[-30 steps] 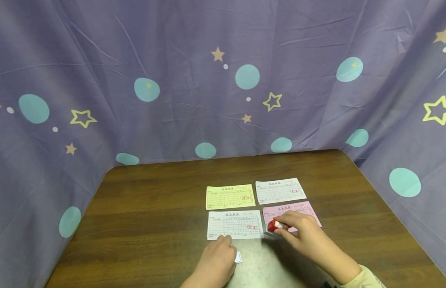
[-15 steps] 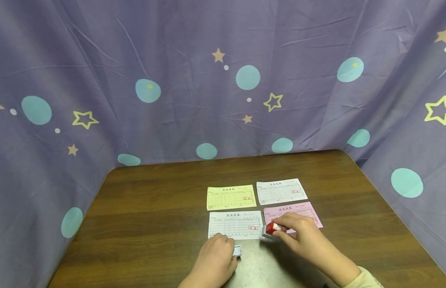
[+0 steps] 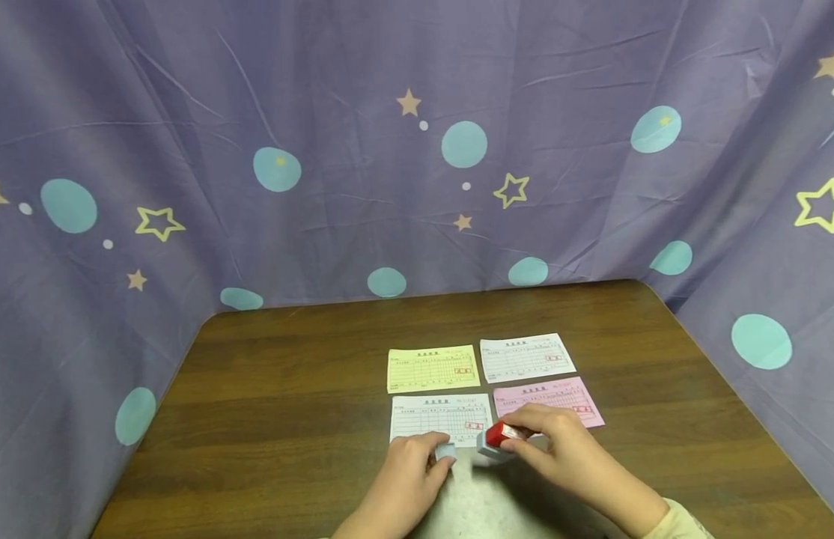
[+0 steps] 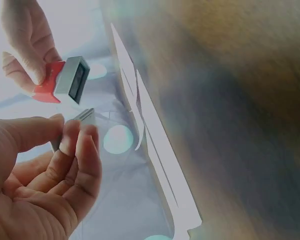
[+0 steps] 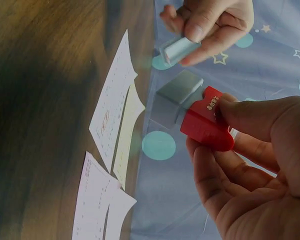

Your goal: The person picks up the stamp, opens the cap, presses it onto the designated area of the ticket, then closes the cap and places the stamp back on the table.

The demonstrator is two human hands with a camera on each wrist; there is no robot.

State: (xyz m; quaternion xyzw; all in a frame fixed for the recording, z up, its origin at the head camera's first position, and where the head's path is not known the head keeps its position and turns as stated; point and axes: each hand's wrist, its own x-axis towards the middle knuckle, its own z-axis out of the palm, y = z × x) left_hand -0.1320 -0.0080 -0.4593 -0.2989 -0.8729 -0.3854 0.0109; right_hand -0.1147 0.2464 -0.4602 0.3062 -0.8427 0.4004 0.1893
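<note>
My right hand [image 3: 568,449] grips the red handle of a self-inking stamp [image 5: 207,120]; its grey base [image 4: 72,80] points toward my left hand. Between thumb and fingers, my left hand [image 3: 406,475] pinches the stamp's small grey cap [image 5: 180,49]. The cap and the stamp are close together but apart, both raised above the table. Just beyond the hands lie four slips in two rows, that is, several paper forms: a yellow one [image 3: 424,367], a white one [image 3: 525,359], a nearer white one [image 3: 437,419] and a pink one [image 3: 555,393], each with a red stamped mark.
The brown wooden table [image 3: 289,419] carries the forms and reflects light near its front. A purple curtain [image 3: 336,150] with stars and teal spots hangs behind it and along both sides.
My left hand has lifted the cap and brought it up toward the stamp. My right hand has shifted the stamp slightly left, away from the pink form.
</note>
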